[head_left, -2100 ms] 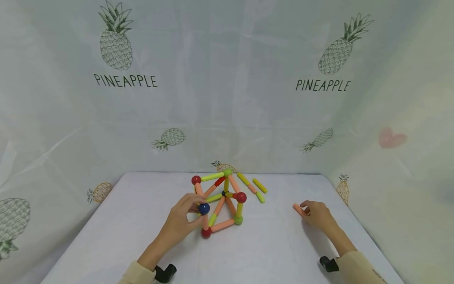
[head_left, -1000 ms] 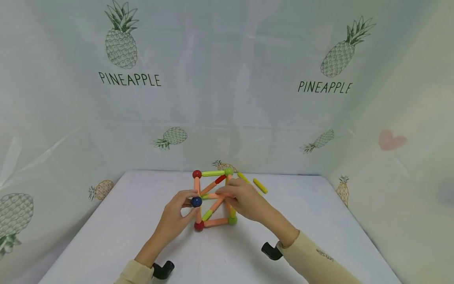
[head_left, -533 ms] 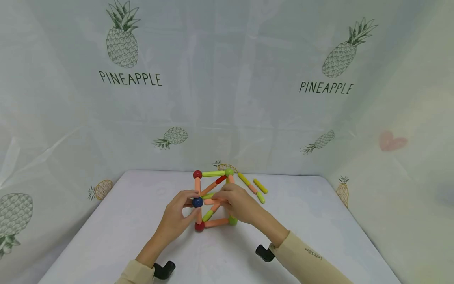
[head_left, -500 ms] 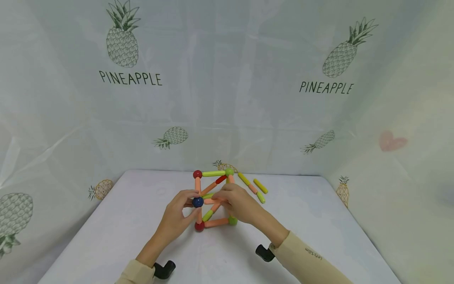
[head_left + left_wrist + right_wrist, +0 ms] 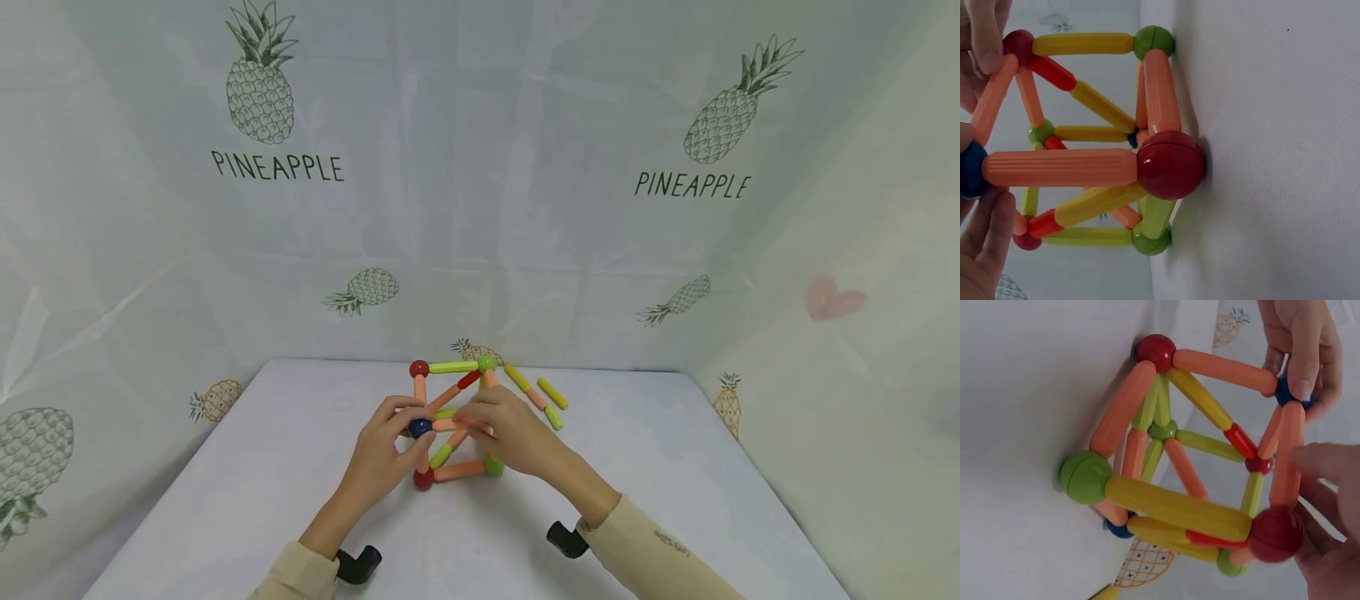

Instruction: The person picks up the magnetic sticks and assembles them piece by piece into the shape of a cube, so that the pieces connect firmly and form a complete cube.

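Note:
A cube-like frame of magnetic rods and balls stands on the white table. My left hand (image 5: 378, 457) pinches the dark blue ball (image 5: 420, 427) at its top near-left corner. From that ball an orange rod (image 5: 1287, 459) runs to a red ball (image 5: 1275, 534); the right wrist view shows both its ends at the balls. My right hand (image 5: 519, 429) holds this rod near the red ball, which is hidden behind it in the head view. An upright orange rod (image 5: 1063, 168) joins the blue ball to the red ball (image 5: 1171, 165) on the table.
Behind the frame on the right lie a joined line of yellow, orange and green rods (image 5: 536, 398) and a loose yellow rod (image 5: 552, 393). A pineapple-printed cloth (image 5: 480, 208) hangs behind the white table (image 5: 637, 483).
My right hand has brought the orange rod from the table's right side over to the frame, and it now meets the blue ball. My left hand has kept hold of the ball.

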